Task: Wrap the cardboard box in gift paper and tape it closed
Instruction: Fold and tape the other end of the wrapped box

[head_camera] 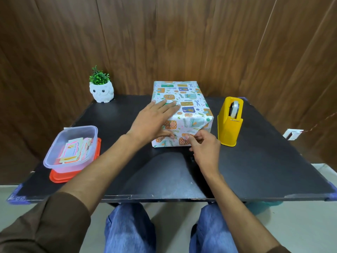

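Wrapped box (191, 114) at mid-bench, with its near end flap being closed.
It looks light and stiff under thin, easily creased gift paper (189, 99), so it is best steadied flat from above. The left hand (151, 121) lies on top, fingers (169, 106) straight. The right hand (206, 152) curls at the near flap, pinching or pressing, I cannot tell. The tape dispenser (230, 121) stands just right on the bench (255, 161).

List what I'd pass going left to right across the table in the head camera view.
plastic container → owl plant pot → wrapped box → tape dispenser
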